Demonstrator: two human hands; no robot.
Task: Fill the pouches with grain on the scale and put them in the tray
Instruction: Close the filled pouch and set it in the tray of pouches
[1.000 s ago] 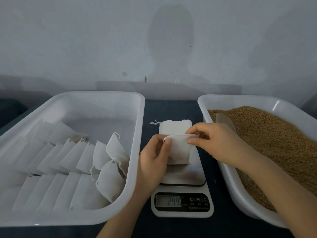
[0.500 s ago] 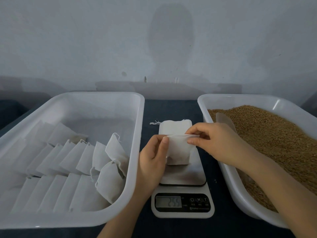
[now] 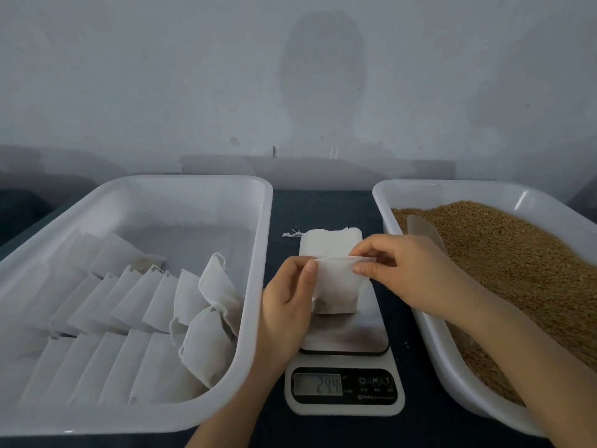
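A small white fabric pouch (image 3: 336,286) stands on the steel-topped digital scale (image 3: 352,337), its top edge pinched by fingers of the left hand (image 3: 287,305) and right hand (image 3: 410,270). A dark table (image 3: 323,205) lies beneath, with a grey wall (image 3: 290,76) at the far side.

A scale (image 3: 349,334) is sitting in the middle of the surface (image 3: 323,205), between two trays. The left tray (image 3: 263,240) is lying just beside it and is holding rows of pouches (image 3: 106,299) along its left and near parts, with a few bulging pouches (image 3: 206,347) leaning at their right end, against the tray's right wall. The right tray (image 3: 429,331) is holding grain (image 3: 517,260), with a scoop (image 3: 423,229) lying on the grain at its far left. A stack of flat pouches (image 3: 329,242) is lying at the scale's far end. Nearer, one pouch (image 3: 337,286) is standing on the scale's platform, with the left hand (image 3: 286,305) pinching its top left corner and the right hand (image 3: 410,270) pinching its top right.
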